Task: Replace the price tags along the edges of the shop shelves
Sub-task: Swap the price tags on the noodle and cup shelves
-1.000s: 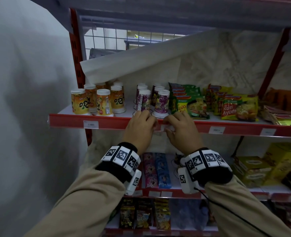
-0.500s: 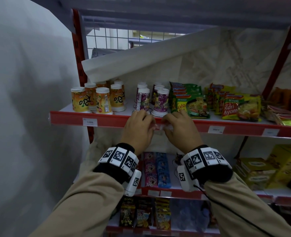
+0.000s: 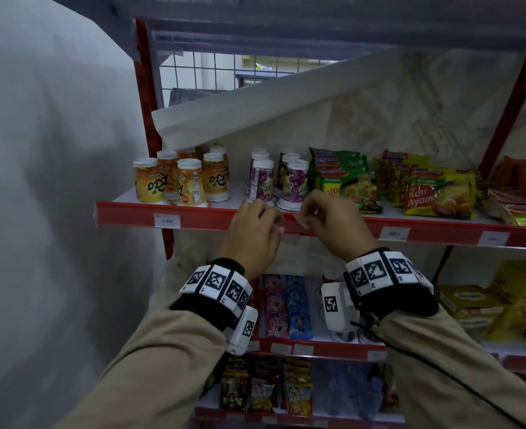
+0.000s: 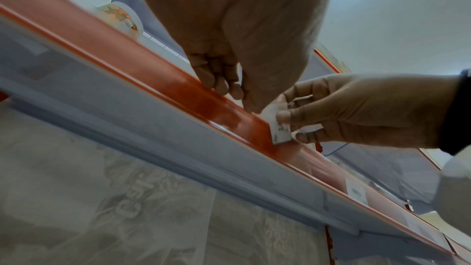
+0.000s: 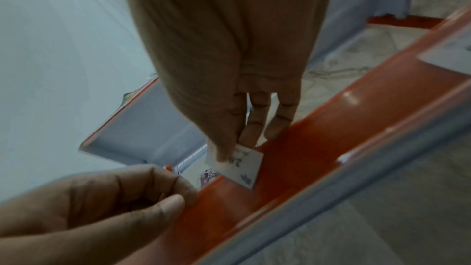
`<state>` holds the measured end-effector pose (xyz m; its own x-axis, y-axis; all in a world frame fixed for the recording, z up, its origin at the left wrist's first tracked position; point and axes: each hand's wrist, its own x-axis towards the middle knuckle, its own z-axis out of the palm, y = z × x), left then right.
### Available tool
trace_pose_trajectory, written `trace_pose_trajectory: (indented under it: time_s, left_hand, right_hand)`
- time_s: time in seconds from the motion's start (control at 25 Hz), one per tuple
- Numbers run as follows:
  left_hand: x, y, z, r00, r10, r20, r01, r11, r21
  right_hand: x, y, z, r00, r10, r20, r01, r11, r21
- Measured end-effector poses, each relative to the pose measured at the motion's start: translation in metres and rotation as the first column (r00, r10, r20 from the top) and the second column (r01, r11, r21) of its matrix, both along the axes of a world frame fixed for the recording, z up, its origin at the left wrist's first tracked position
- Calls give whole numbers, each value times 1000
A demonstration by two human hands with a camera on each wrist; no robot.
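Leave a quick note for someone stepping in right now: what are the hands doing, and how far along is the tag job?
Right hand pinches a white price tag at the red shelf strip, tilted and not seated in it.
Left hand is curled at the strip beside it; whether it holds anything is unclear.
Tags at left and right sit in the strip; whether they are new cannot be told.
Left: seat this tag flat, then do the lower shelves.

Shelf edge strip point(image 3: 193, 216) showing red, price tag point(image 5: 241, 165) white with dark print. Cups: orange-yellow group point(image 3: 169, 184) with white lids, purple-patterned group point(image 3: 282, 181). Noodle packs point(image 3: 345, 178) green, next ones point(image 3: 438, 193) yellow-red. Wristbands point(image 3: 379, 270) showing black-white square markers, sleeves point(image 3: 150, 366) beige.
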<state>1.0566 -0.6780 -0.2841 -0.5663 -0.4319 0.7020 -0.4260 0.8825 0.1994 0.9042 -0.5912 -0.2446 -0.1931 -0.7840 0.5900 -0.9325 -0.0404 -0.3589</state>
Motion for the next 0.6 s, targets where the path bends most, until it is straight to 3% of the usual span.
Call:
trace_pose_trajectory:
  time_s: [0.12, 0.28, 0.4, 0.52, 0.6]
  left_hand:
    - [-3, -5, -1, 996, -22, -89, 25, 999, 38]
    - [-8, -11, -3, 984, -31, -176, 36, 999, 26]
    - [-10, -15, -4, 983, -41, -177, 39, 999, -15]
    - [-10, -19, -5, 986, -29, -164, 27, 1000, -16]
    - [-8, -20, -2, 989, -32, -145, 33, 999, 4]
  right_hand:
    - [0, 3, -2, 934, 103, 342, -20, 971, -238]
    - [8, -2, -14, 828, 204, 522, -89, 968, -236]
    - [13, -5, -21, 874, 192, 446, -115, 974, -195]
    - [9, -5, -22, 964, 132, 231, -103, 986, -133]
    - [5, -4, -22, 981, 97, 165, -71, 986, -153]
